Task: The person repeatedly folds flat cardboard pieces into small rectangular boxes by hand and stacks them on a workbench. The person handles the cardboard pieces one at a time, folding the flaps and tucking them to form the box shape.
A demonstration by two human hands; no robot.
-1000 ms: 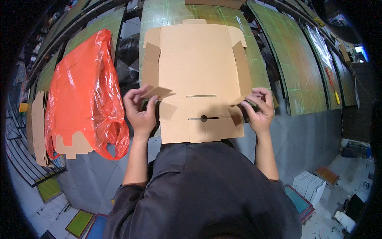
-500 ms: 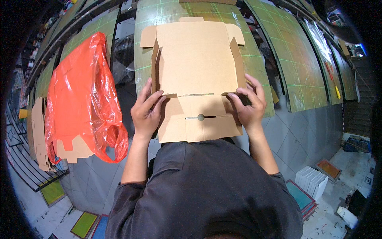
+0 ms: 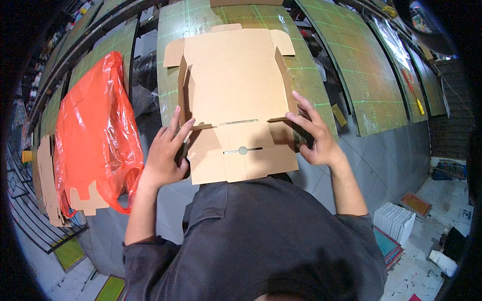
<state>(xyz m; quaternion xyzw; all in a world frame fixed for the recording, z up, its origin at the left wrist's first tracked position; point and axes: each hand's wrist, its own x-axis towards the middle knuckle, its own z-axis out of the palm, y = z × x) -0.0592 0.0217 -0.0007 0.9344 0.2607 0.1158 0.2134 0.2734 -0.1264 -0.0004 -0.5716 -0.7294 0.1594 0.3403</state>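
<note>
A partly folded brown cardboard box [image 3: 231, 80] lies in front of me on a green-marked board. Its two side walls stand up, and small corner flaps fold inward at the near ends. The near panel, with a slot and a round hole, hangs toward my body past the board's edge. My left hand [image 3: 165, 156] is at the near left corner, fingers spread, a fingertip by the flap and the thumb apart beside the panel. At the near right corner my right hand [image 3: 321, 142] has its fingers stretched along the wall and flap, thumb lower down.
To the left lies a red plastic bag [image 3: 93, 130] with cardboard in it, beside stacked flat cardboard [image 3: 46, 175]. More marked boards [image 3: 389, 80] stand on the right, one bearing a yellow-handled tool [image 3: 419, 106]. White blocks [image 3: 394, 223] and framed screens [image 3: 385, 246] rest on the floor.
Both hands have loosened from pinching the corner flaps; their fingers are now spread and the thumbs lower. The view has shifted, so the box appears slightly farther left and a little tilted.
</note>
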